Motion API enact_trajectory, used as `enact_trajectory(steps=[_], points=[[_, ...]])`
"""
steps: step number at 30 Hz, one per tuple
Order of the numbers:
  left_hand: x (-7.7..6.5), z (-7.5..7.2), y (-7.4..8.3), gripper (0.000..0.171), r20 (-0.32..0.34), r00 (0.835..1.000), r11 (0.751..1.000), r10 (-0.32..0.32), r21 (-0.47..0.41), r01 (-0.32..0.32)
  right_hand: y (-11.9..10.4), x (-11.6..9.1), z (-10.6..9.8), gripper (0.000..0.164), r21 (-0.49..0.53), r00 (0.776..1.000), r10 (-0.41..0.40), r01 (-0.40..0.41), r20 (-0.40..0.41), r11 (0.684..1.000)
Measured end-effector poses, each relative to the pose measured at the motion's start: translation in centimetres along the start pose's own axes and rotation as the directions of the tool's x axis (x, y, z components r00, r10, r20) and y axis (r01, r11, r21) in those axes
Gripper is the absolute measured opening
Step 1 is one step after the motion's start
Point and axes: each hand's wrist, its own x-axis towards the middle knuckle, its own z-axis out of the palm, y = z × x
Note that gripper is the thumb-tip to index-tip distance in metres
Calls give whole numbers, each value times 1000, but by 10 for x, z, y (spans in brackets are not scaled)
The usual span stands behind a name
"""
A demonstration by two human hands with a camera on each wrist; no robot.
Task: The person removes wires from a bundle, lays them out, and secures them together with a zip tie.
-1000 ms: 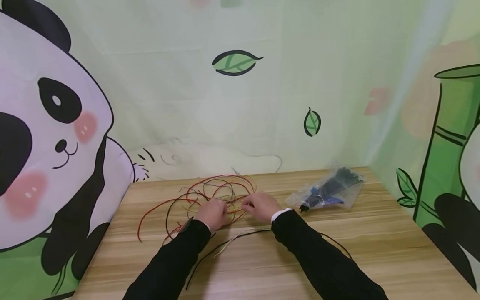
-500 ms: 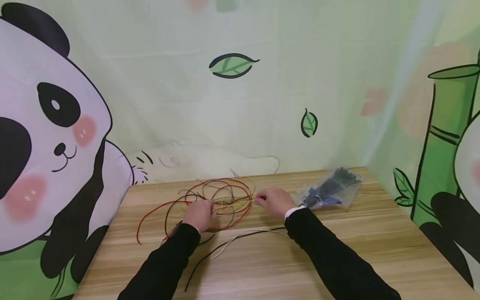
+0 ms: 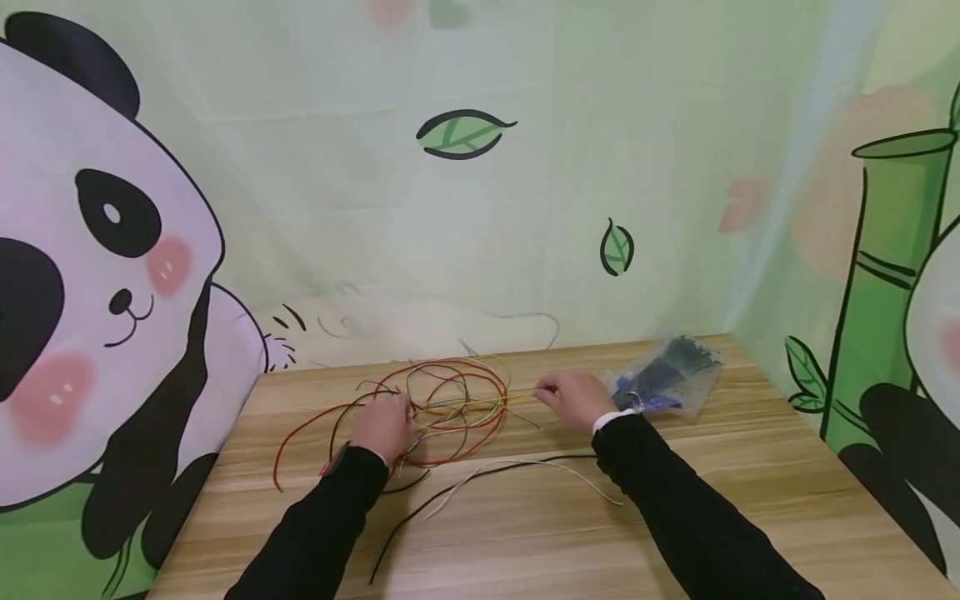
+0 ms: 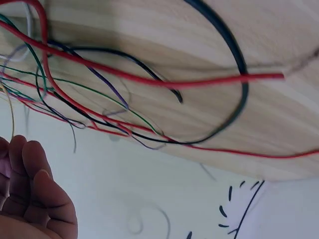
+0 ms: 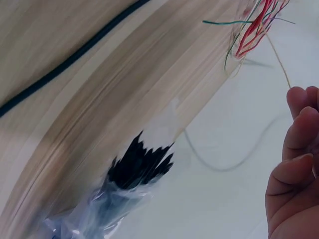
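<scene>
A loose tangle of thin wires, mostly red wire [image 3: 495, 379] with black, green, white and yellow strands, lies toward the back of the table. My right hand [image 3: 573, 400], to the right of the tangle, pinches a yellow wire [image 5: 279, 62] that runs taut back into the loops. At the tangle's left side, my left hand [image 3: 382, 425] has its fingers curled, and the yellow wire [image 4: 11, 114] meets its fingertips in the left wrist view. A thick red wire [image 4: 199, 82] and a dark wire [image 4: 242, 69] pass close by that hand.
A clear plastic bag [image 3: 693, 396] of black strips and something blue lies just behind the right hand. In front of the tangle are a long black wire [image 3: 405, 521] and a white wire [image 3: 581, 477]. A printed cloth backdrop [image 3: 322, 192] rises behind the wooden table [image 3: 510, 542].
My hands have spread apart: the right has moved right, drawing the yellow wire out of the tangle, and the left has shifted left. The tangle's loops have shifted slightly.
</scene>
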Motion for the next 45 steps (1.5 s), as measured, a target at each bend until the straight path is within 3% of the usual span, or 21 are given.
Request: enact_trajectory(steps=[8,13,23,29,33,38,45], points=[[3,-5,-8,20,-19,999,998,-46,50,47,15,2,-3,15,-50,998,49,-52,-50,997],[5,-9,-2,18,-29,999,998,-39,49,40,17,4,-9,15,-82,996,14,-22,-87,996],[13,-12,-2,7,-124,992,993,-12,119,27,15,7,-42,20,-93,981,16,-35,-191,995],[12,-19,-11,6,-83,991,994,-103,27,105,28,-1,-70,22,-67,965,76,-96,-253,993],[10,-22,-22,10,-108,987,992,-122,13,124,42,-12,-83,24,-54,955,104,-124,-278,991],[9,-29,-30,13,-203,976,996,-75,35,83,58,-25,-92,26,-40,949,121,-139,-290,990],[5,-53,-33,3,-311,950,999,10,43,3,63,-36,-99,25,-45,964,84,-99,-252,994]])
